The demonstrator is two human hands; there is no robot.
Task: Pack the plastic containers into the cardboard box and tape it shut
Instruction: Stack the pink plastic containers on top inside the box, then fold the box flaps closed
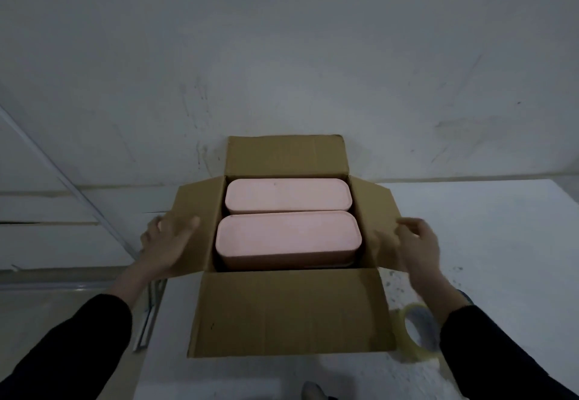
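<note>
An open cardboard box (288, 312) stands on a white table, all its flaps spread outward. Two pink plastic containers lie side by side inside it, one at the back (286, 195) and one at the front (288, 236), both upside down or lidded with flat tops. My left hand (170, 243) lies on the left side flap, fingers curled around its outer edge. My right hand (418, 239) grips the outer edge of the right side flap. A roll of clear tape (418, 334) stands on the table right of the box, partly behind my right sleeve.
The white table (488, 230) stretches to the right of the box; its left edge runs just under the box's left flap. A grey wall rises right behind the box. A metal strip (147, 321) hangs beside the table's left edge.
</note>
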